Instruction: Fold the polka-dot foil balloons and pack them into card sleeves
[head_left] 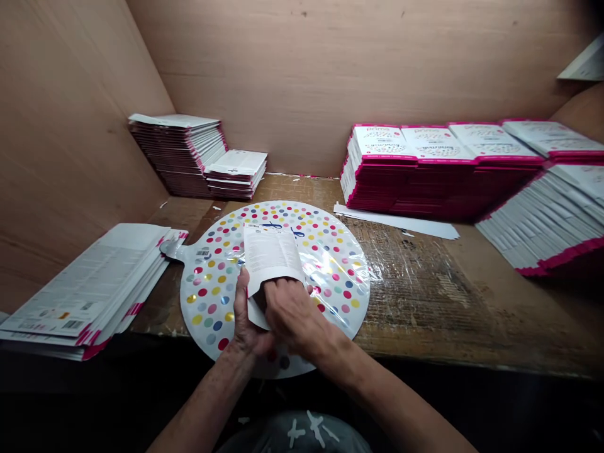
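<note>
A white printed cardboard sleeve is held upright-tilted over the table, its open end towards me. My left hand grips it from the left and below, thumb along its edge. The bent fingers of my right hand reach into the open end; their tips are hidden inside, and I cannot see what they hold. Beneath both hands lies a flat, round foil balloon with coloured dots and blue lettering. Its tail points left, and its front edge overhangs the table.
On the left rests a pile of printed sleeves. Folded sleeves are stacked at the back left. More pink-edged stacks and a leaning row occupy the right. White strips lie on the worn wooden table. Wooden panels enclose it.
</note>
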A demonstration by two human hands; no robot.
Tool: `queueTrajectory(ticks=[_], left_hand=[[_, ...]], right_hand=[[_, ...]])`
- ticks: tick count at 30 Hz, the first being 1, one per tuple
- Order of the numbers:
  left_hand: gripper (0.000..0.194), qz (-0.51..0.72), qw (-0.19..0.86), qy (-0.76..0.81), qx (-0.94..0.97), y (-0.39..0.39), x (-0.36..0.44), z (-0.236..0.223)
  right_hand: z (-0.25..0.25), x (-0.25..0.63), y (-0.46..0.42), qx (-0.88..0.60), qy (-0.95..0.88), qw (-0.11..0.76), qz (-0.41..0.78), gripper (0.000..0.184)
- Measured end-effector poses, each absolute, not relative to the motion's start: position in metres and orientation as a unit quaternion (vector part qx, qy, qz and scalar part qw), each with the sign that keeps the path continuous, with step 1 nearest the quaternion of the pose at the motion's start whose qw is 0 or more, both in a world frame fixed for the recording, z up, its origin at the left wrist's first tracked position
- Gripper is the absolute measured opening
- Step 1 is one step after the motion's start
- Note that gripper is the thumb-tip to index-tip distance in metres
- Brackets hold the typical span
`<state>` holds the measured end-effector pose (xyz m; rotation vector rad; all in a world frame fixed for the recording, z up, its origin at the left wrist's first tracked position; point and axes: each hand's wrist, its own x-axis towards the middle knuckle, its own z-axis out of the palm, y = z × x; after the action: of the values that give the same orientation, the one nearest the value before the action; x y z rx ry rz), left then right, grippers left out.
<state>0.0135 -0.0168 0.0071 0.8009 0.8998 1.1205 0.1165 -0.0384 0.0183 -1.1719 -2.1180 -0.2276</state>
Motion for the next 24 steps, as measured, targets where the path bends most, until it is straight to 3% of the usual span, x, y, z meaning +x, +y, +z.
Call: queueTrajectory(ticks=[4, 7, 10, 14, 20, 24], left_hand=[[0.072, 0.386, 0.566, 0.560, 0.466, -0.010, -0.028, 0.011], [0.051, 0.239, 0.302, 0.699, 0.603, -0.005, -0.040, 0.017], [0.039, 0.253, 0.085, 0.616, 0.741, 0.004, -0.024, 0.015], [0.041, 0.208, 0.093, 0.400, 0.888, 0.014, 0.006, -0.010], [0.039, 0.173, 0.132, 0.347, 0.912, 0.013, 0.018, -0.029], [0.040, 0.179, 0.155, 0.349, 0.907, 0.012, 0.018, -0.030]], right_hand=[[-0.004, 0.137, -0.066, -0.369, -0.876, 0.299, -0.081, 0.038], [-0.028, 0.160, -0.085, -0.375, -0.881, 0.284, -0.060, 0.037], [-0.030, 0.182, -0.093, -0.345, -0.887, 0.306, -0.022, 0.027], [-0.013, 0.204, -0.083, -0.411, -0.851, 0.324, -0.031, 0.018], [-0.018, 0.214, -0.066, -0.422, -0.881, 0.208, -0.048, 0.016], [-0.020, 0.214, -0.064, -0.374, -0.904, 0.197, -0.069, 0.019]])
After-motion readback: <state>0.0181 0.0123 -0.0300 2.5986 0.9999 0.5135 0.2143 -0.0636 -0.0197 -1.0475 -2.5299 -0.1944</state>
